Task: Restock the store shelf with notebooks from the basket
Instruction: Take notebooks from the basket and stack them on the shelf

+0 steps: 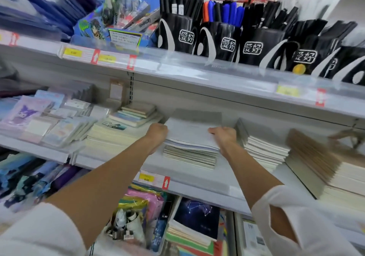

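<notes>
The left hand (158, 132) and the right hand (225, 135) each grip one side edge of a bundle of notebooks (189, 133), probably to keep it square over the lower stack (189, 157) on the middle shelf (197, 184), where it seems to belong

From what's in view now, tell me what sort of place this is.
Most likely a stationery shop: yellow price tag on the shelf edge, black pen cups above, notebook stack on that shelf.

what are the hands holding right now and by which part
A bundle of pale notebooks, gripped by its side edges: left hand on the left edge, right hand on the right edge.
</notes>
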